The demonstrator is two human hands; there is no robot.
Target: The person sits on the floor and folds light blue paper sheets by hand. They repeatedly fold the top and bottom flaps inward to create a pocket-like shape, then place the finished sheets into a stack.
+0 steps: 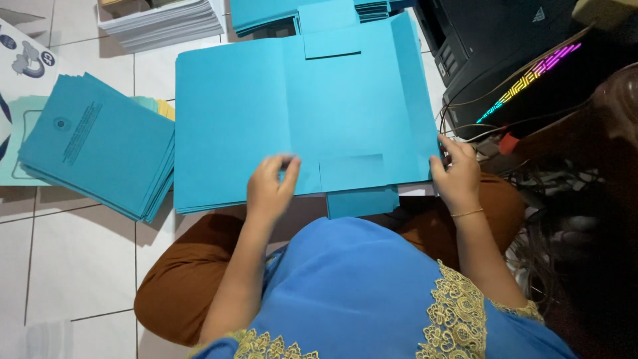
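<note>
Item: folder sheet (292,100), an unfolded blue card blank, lying flat on top of a low pile of the same, on the floor just beyond my knees.

Position: straight ahead of me, its near edge over my lap. Its long axis runs left to right across my view. A narrow side flap stands at the right edge, a short tab (331,40) at the far edge, and another tab (352,173) at the near edge.

Left hand (269,186): rests on the near edge left of centre, fingers curled and pinching the card's edge; thumb and forefinger close together.

Right hand (458,176): grips the near right corner by the side flap, fingers over the top, thumb hidden. Both hands touch the sheet; neither is nearer than the other.

Appearance: plain matte blue, smooth, with fold lines showing as fine creases.

Surroundings: a stack (100,146) of finished darker blue folders with printed covers lies to the left, just beside the sheet. White paper piles (166,23) sit far left. A black machine (505,60) with cables sits far right. The floor (73,259) is pale tile.
</note>
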